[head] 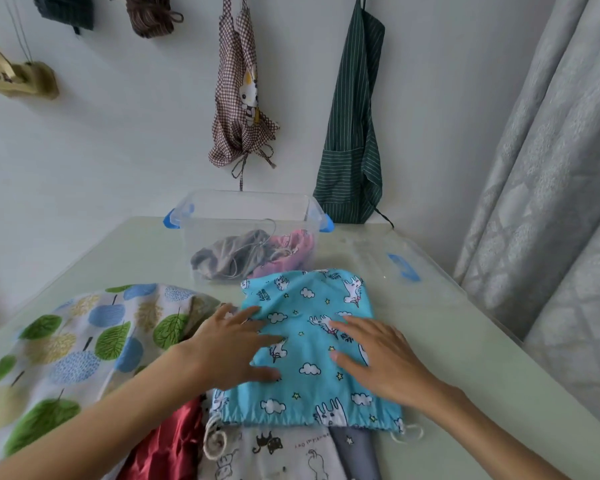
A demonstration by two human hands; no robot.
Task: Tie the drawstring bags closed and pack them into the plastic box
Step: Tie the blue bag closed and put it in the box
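The blue bag [309,344] lies flat near the middle of the table [465,358], its drawstring mouth toward my edge and its closed end just short of the box [246,220]. It looks like thin, light cotton, soft and floppy, likely to slide and wrinkle under a push. My left hand [232,344] and right hand [378,355] both rest on it with fingers spread flat, gripping nothing. I judge the cord ends [411,433] at the mouth's corners are the place to take hold, pulling both to gather it. The print shows clouds, stars and white animals with small writing I cannot read. Under its near edge lie a cat-print bag [274,455] and a red satin one [167,445]; a tree-print bag [84,341] sits toward the left edge. The box, at the far edge, holds a grey bag [229,254] and a pink one [291,247].
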